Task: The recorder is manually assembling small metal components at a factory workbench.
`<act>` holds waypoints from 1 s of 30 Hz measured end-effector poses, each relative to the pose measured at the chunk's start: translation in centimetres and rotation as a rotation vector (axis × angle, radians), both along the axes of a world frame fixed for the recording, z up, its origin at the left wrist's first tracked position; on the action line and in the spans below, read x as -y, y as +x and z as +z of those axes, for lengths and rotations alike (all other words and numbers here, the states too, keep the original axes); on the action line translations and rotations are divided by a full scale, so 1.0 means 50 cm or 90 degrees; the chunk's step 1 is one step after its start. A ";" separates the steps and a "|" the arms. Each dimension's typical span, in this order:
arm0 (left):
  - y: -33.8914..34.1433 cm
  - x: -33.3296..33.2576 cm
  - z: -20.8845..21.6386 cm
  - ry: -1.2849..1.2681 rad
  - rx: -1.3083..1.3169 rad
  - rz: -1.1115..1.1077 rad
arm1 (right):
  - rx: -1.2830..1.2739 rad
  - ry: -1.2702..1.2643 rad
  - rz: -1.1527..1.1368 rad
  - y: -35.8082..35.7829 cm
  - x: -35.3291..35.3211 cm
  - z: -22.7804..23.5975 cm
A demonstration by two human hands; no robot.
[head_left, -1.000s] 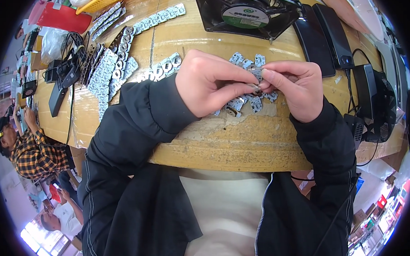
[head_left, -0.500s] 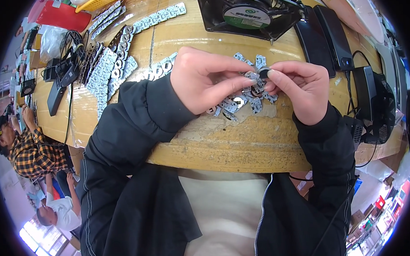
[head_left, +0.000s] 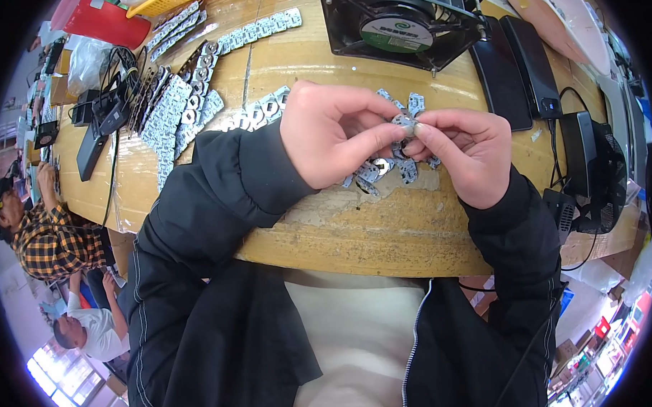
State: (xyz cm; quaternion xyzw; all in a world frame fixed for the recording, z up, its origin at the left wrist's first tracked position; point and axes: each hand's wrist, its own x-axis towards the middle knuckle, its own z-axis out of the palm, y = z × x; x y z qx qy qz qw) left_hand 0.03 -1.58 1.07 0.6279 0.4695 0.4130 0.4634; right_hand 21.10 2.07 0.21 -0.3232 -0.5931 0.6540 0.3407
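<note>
Grip: we have our left hand (head_left: 334, 135) and right hand (head_left: 476, 155) brought together, thumb and fingers of each pinched on one small board.
Small board (head_left: 406, 122): grey, mottled and round-edged where we can see it; our fingertips cover the rest, so we cannot tell its full outline.
Where it sits: between our two thumbs, raised over the loose boards (head_left: 408, 173).
Loose boards: pale grey-blue with dark specks, short, pointing several ways; they lie on the table (head_left: 370, 238) under and around our grip, some just beyond it, some on our near side. Our hands hide part of the heap, so we cannot give its full count.
Strips, left of the grip: one long grey strip (head_left: 260, 30) lies far beyond our left hand; one row with round holes (head_left: 262, 114) runs partly behind that hand; more are bunched in a stack (head_left: 166, 112) farther left, too overlapped for us to count.
Beyond the grip: one black fan (head_left: 399, 32), well apart from our fingers.
Right of the grip: two flat black devices, one thinner slab (head_left: 499, 75) and one thicker block (head_left: 533, 71), side by side beyond our right hand.
</note>
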 end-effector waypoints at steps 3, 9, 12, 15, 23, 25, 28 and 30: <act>0.000 -0.003 0.013 -0.148 0.138 -0.056 | -0.025 -0.039 -0.001 0.003 -0.012 -0.006; -0.007 -0.017 0.007 -0.304 0.301 -0.067 | -0.031 -0.098 0.014 0.007 -0.024 -0.005; -0.008 -0.020 0.004 -0.319 0.334 -0.078 | -0.034 -0.092 0.011 0.007 -0.021 -0.007; -0.004 -0.020 0.003 -0.326 0.350 -0.068 | -0.037 -0.081 0.004 0.006 -0.023 -0.008; -0.003 -0.021 0.000 -0.331 0.339 -0.057 | -0.051 -0.108 -0.035 0.004 -0.018 -0.014; -0.014 -0.020 -0.012 -0.334 0.384 -0.070 | -0.051 -0.088 -0.047 0.002 -0.022 -0.017; -0.020 -0.023 -0.009 -0.359 0.428 -0.080 | -0.039 -0.083 -0.047 -0.001 -0.019 -0.013; -0.019 -0.026 -0.006 -0.379 0.423 -0.077 | -0.039 -0.072 -0.048 -0.001 -0.019 -0.014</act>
